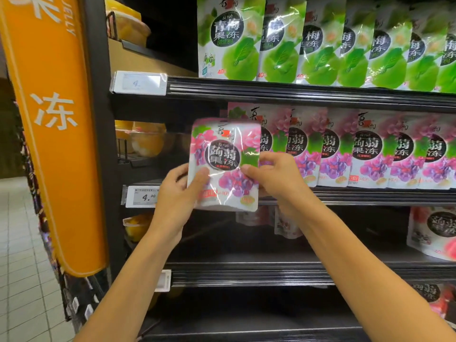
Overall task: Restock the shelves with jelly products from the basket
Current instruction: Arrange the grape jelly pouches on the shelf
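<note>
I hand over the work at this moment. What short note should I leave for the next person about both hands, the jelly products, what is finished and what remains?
Left hand: grips the lower left edge of the grape jelly pouch.
Right hand: pinches its right edge.
Pouch: upright in the air before the left end of the grape row on the middle shelf, not set down.
Done: grape row and green pouches above stand facing front.
Left: place this pouch; the shelf below holds only a few pouches. Basket not in view.
</note>
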Tool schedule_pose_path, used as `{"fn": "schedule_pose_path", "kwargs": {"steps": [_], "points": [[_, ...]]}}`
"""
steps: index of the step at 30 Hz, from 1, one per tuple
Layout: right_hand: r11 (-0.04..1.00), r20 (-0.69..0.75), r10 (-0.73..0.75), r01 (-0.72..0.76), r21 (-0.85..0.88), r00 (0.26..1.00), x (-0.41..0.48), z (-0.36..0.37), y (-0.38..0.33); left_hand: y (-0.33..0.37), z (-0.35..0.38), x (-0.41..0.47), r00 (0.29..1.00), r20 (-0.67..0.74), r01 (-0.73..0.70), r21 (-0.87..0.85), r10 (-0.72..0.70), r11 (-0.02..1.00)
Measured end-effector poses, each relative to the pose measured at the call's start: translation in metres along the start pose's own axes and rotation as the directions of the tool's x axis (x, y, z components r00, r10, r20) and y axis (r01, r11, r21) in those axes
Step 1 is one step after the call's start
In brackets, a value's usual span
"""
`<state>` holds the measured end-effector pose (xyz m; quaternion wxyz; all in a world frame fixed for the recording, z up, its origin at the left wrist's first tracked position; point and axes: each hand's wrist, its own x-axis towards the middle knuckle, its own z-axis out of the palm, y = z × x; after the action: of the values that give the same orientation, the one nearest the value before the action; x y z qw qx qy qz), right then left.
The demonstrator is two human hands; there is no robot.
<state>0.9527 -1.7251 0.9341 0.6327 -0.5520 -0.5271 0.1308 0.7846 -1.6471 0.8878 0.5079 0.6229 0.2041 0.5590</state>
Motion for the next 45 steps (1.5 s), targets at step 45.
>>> {"fn": "schedule_pose_path", "kwargs": {"steps": [45], "points": [[0.927, -0.263, -0.14, 0.033, -0.373, 0.955, -0.003, 0.015, 0.036, -0.03, 0.018, -0.015, 0.887, 0.21, -0.436, 0.675, 0.411, 0.595]]}}
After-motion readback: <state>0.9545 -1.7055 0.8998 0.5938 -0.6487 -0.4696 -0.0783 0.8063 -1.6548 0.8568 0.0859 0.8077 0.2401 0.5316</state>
